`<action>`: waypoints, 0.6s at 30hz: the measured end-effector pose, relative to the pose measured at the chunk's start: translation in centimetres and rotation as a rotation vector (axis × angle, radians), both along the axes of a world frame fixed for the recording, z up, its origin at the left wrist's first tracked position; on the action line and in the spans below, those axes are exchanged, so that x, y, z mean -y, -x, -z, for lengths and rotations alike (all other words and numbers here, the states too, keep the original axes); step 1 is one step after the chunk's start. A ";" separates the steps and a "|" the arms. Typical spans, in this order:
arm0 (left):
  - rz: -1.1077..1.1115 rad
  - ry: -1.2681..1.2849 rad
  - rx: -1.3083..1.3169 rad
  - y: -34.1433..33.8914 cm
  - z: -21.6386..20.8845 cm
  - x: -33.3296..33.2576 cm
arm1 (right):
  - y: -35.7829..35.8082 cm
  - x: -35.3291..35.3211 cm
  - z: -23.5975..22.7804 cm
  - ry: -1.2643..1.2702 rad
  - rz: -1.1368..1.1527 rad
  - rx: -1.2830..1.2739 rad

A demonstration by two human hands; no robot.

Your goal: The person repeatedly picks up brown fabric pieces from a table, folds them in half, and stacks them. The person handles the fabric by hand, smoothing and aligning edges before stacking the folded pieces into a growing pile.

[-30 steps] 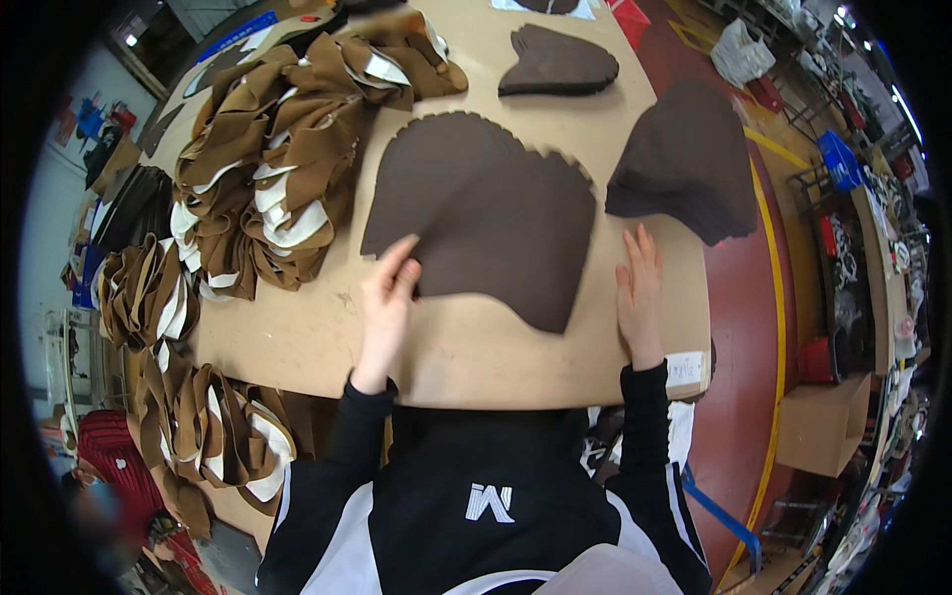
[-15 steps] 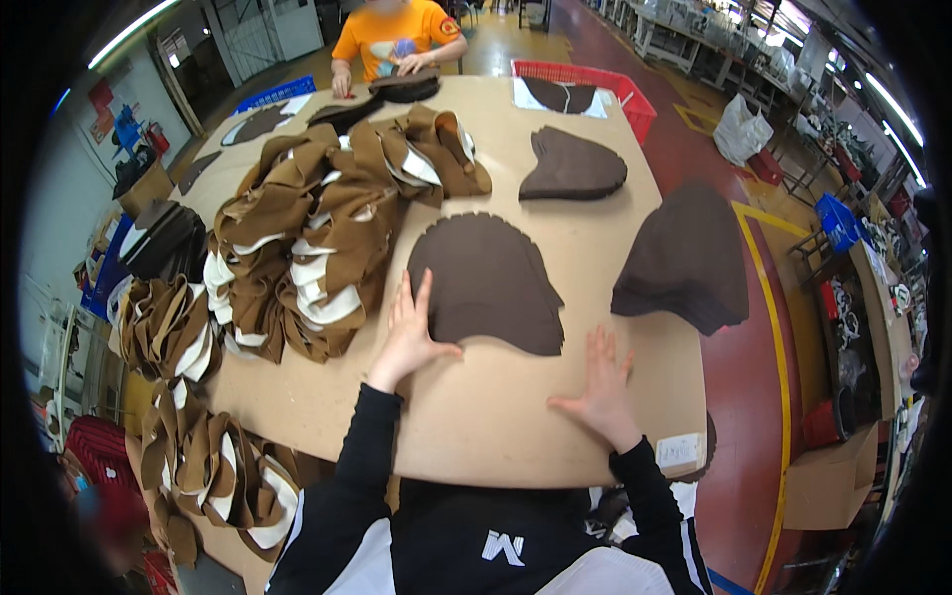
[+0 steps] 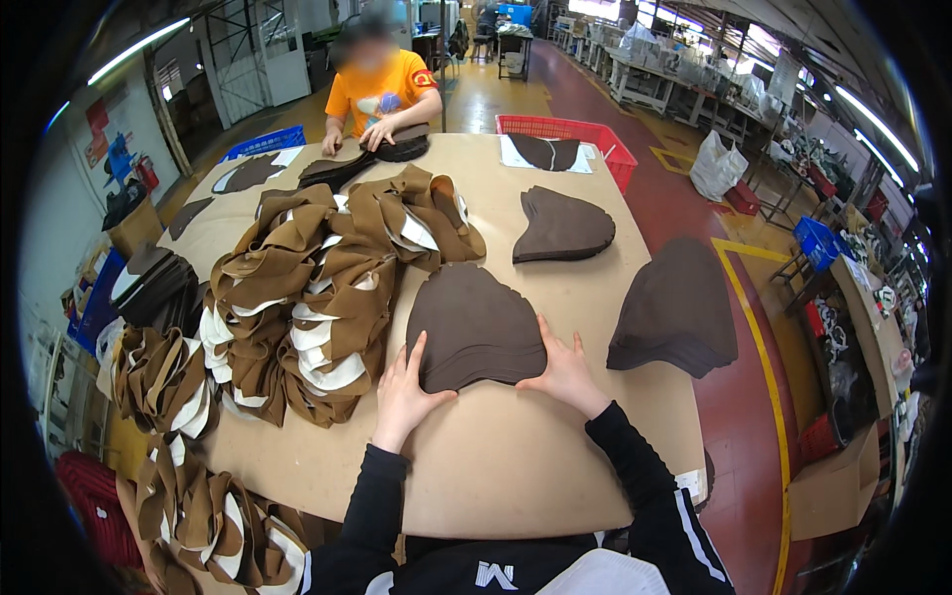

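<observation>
One dark stack [image 3: 476, 327] between fingers [image 3: 416, 353].

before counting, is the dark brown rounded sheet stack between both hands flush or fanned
Slightly fanned: the dark brown sheet stack shows stepped layers along its near edge.

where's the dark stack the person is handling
In the head view's centre, the stack lies on the table between the left hand and right hand, right of the brown pile.

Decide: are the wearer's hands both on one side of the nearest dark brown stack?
No, the left hand and right hand flank the dark brown stack.
</observation>
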State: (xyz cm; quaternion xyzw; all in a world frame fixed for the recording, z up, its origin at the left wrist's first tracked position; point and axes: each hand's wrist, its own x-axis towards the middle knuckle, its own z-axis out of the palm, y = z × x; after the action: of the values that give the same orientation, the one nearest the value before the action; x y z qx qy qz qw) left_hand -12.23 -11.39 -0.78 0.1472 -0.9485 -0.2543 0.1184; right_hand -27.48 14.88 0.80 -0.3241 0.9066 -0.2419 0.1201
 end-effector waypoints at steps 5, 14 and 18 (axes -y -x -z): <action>-0.078 -0.061 -0.088 0.2 0.8 0.5 | 3.0 1.3 1.8 0.259 0.101 0.093; -0.003 -0.051 -0.101 0.4 1.5 0.4 | 21.7 6.3 5.1 1.757 1.101 1.212; 0.006 -0.060 -0.053 0.4 1.0 0.1 | 25.9 7.1 6.4 1.871 0.988 0.986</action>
State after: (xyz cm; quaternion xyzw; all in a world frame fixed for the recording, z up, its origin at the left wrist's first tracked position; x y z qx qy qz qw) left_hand -12.65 -11.54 -1.75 0.1411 -0.9374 -0.2869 0.1382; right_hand -53.40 7.82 -5.63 0.2311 0.2572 -0.9360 0.0663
